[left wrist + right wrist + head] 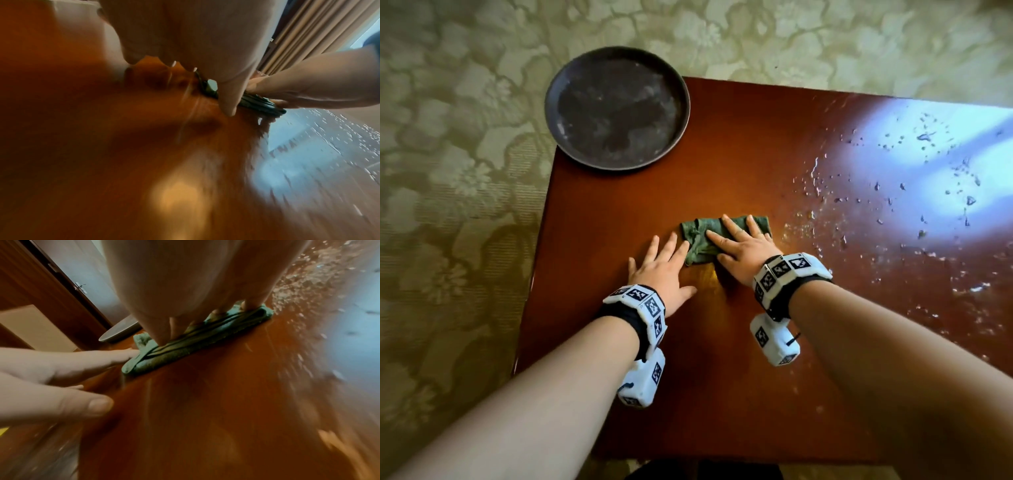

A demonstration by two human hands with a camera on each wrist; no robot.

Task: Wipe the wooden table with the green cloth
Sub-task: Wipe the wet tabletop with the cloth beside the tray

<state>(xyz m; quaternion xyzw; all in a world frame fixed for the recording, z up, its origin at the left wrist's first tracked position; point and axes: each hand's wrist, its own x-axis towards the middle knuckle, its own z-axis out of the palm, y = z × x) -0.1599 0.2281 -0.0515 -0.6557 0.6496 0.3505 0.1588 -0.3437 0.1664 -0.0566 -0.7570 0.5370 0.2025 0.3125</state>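
Cloth: we see the green cloth (722,238) folded into a flat pad on the wooden worktop (722,342), its long axis running left to right, slightly tilted, near the middle of the top; in the right wrist view (185,344) the folds lie as stacked ridges along that axis.
Right hand: our right hand (743,245) lies palm down on the cloth, its grip spread, straight fingers pressing the pad flat; the forearm reaches in from the near right.
Left hand: our left hand (664,270) rests flat on the bare wood just left of the cloth, fingers straight and apart, the index fingertip touching the cloth's left end; it holds nothing.
Edges and room: water droplets (914,192) scatter over the right part of the top, beside the cloth's right end; dry wood lies open toward the near edge.
Other: 1 dark round plate (616,108) sits at the far left corner, overhanging the edge, well apart from the cloth; patterned carpet (448,171) lies beyond.
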